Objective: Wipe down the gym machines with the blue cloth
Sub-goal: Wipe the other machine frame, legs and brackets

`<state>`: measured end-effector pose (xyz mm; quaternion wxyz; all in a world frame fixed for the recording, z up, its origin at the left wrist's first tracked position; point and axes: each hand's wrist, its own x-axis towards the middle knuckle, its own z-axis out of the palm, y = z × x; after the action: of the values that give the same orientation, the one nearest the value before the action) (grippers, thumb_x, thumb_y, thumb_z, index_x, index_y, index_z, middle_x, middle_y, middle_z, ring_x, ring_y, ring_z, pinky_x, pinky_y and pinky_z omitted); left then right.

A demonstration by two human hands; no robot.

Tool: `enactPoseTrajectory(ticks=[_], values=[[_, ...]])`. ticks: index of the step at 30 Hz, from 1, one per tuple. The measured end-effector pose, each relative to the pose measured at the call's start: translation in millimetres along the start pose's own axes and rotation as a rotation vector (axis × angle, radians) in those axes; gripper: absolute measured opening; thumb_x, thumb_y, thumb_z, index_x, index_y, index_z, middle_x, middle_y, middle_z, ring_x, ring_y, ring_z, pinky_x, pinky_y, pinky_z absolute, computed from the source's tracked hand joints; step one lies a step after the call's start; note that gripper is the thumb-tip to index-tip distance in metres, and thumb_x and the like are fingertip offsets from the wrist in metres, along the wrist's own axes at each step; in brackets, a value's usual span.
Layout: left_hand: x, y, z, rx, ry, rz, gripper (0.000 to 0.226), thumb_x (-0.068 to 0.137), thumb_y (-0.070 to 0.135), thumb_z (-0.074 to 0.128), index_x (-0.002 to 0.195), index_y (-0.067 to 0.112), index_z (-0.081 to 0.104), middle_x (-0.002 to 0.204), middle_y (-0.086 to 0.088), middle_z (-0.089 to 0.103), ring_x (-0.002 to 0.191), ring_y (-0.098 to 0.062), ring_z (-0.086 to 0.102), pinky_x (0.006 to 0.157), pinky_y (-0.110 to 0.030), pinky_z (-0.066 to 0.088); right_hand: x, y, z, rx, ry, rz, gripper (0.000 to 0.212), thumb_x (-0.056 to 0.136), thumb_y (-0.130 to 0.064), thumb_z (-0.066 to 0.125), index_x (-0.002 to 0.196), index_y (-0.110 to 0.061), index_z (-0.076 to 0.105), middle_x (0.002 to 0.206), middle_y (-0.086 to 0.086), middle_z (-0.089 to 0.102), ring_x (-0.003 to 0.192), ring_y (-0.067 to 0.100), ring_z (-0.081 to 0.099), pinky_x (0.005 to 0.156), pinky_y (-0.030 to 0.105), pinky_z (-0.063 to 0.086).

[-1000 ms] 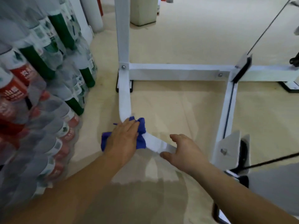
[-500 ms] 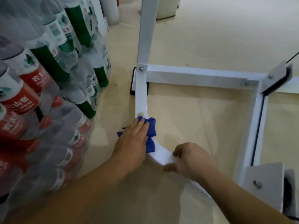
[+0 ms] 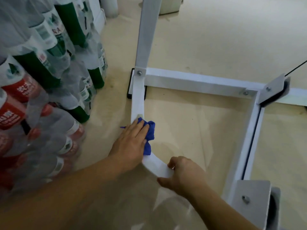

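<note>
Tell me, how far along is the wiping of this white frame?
Done: hard to tell; no bar shows clear wipe marks. In hand: the left hand presses the blue cloth on the curved bar, while the right hand grips that bar. Left: likely the upright post, cross bar and side rail.

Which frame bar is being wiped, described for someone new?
Find the white machine frame beside the stacked bottles. From its upright post, follow the base bar toward the camera. It alone curves, with the blue cloth under the left hand.
</note>
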<state>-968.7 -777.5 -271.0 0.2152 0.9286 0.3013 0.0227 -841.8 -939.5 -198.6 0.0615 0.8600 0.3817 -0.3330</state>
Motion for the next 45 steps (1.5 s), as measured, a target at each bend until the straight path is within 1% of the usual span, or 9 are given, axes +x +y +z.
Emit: enactPoseTrajectory(ticks=[5, 9, 14, 17, 21, 26, 31, 37, 45], values=[[-20.7, 18.0, -12.8, -0.053, -0.130, -0.054, 0.075, 0.094, 0.054, 0.005, 0.163, 0.024, 0.005, 0.167, 0.010, -0.012, 0.155, -0.007, -0.014, 0.129, -0.033, 0.002, 11.5, -4.6, -20.9, -0.005, -0.155, 0.025, 0.052, 0.074, -0.066, 0.067, 0.105, -0.024, 0.064, 0.100, -0.005, 0.064, 0.092, 0.017, 0.062, 0.081, 0.033, 0.055], [36.7, 3.3, -27.1, 0.013, -0.084, -0.118, 0.066, 0.108, 0.041, 0.034, 0.164, 0.020, 0.005, 0.172, 0.000, -0.008, 0.157, -0.015, -0.011, 0.127, -0.032, -0.002, 43.4, -1.4, -35.4, 0.167, -0.019, 0.064, 0.052, 0.093, -0.059, 0.047, 0.091, -0.013, 0.071, 0.084, 0.004, 0.075, 0.078, 0.022, 0.072, 0.082, 0.040, 0.061], [36.2, 11.2, -12.1, -0.152, -0.035, -0.226, 0.070, 0.108, 0.037, 0.039, 0.163, 0.025, -0.003, 0.170, 0.004, -0.017, 0.155, -0.013, -0.020, 0.127, -0.034, -0.005, 106.2, -3.1, -34.3, 0.273, 0.163, 0.023, 0.049, 0.099, -0.047, 0.051, 0.144, -0.027, 0.049, 0.138, 0.002, 0.058, 0.105, 0.019, 0.063, 0.093, 0.037, 0.054], [14.4, 5.9, -2.6, -0.178, -0.029, -0.224, 0.071, 0.108, 0.038, 0.038, 0.162, 0.027, -0.007, 0.165, 0.013, -0.026, 0.152, -0.007, -0.026, 0.128, -0.034, -0.004, 141.8, -13.5, -30.6, 0.137, 0.185, -0.112, 0.058, 0.098, -0.033, 0.058, 0.153, -0.030, 0.039, 0.151, 0.002, 0.042, 0.130, 0.021, 0.051, 0.103, 0.040, 0.051], [49.0, -14.8, -18.4, -0.129, -0.057, -0.162, 0.068, 0.109, 0.036, 0.036, 0.163, 0.024, -0.004, 0.169, 0.006, -0.019, 0.154, -0.009, -0.020, 0.128, -0.032, -0.004, 175.9, -20.7, -33.1, 0.072, 0.175, -0.173, 0.092, 0.089, -0.036, 0.075, 0.161, -0.039, 0.018, 0.170, 0.003, 0.013, 0.157, 0.028, 0.010, 0.118, 0.045, 0.035], [64.8, -20.7, -21.7, -0.005, -0.059, -0.163, 0.063, 0.109, 0.043, 0.018, 0.160, 0.024, -0.016, 0.166, 0.003, -0.027, 0.154, -0.014, -0.022, 0.122, -0.027, -0.012, 206.0, -33.4, -26.5, -0.202, 0.156, -0.213, 0.131, 0.075, -0.033, 0.090, 0.157, -0.047, -0.012, 0.170, -0.001, -0.011, 0.158, 0.036, -0.009, 0.117, 0.062, 0.033], [57.6, -26.6, -18.1, -0.005, -0.138, -0.135, 0.079, 0.078, 0.057, -0.017, 0.151, 0.027, -0.026, 0.159, 0.004, -0.037, 0.152, -0.014, -0.028, 0.127, -0.036, -0.003, 230.5, -30.2, -33.6, -0.201, 0.028, -0.172, 0.127, 0.065, -0.034, 0.094, 0.155, -0.054, 0.007, 0.166, -0.003, 0.009, 0.154, 0.038, 0.008, 0.106, 0.060, 0.047], [158.4, -51.9, -36.6, -0.118, -0.032, -0.194, 0.065, 0.108, 0.036, 0.035, 0.163, 0.021, 0.005, 0.171, 0.000, -0.012, 0.157, -0.015, -0.013, 0.128, -0.036, 0.002, 237.6, -30.8, -36.7, -0.213, 0.017, -0.197, 0.123, 0.063, -0.023, 0.093, 0.154, -0.051, 0.015, 0.160, 0.006, 0.018, 0.148, 0.045, 0.017, 0.099, 0.056, 0.052], [140.2, -38.8, -25.2, -0.217, 0.035, -0.214, 0.070, 0.107, 0.034, 0.040, 0.163, 0.022, 0.000, 0.169, 0.006, -0.017, 0.155, -0.009, -0.017, 0.128, -0.031, -0.001, 235.5, -37.1, -39.5, -0.167, -0.040, -0.152, 0.122, 0.070, -0.018, 0.089, 0.158, -0.050, 0.011, 0.169, 0.003, -0.002, 0.155, 0.043, -0.001, 0.110, 0.059, 0.043]])
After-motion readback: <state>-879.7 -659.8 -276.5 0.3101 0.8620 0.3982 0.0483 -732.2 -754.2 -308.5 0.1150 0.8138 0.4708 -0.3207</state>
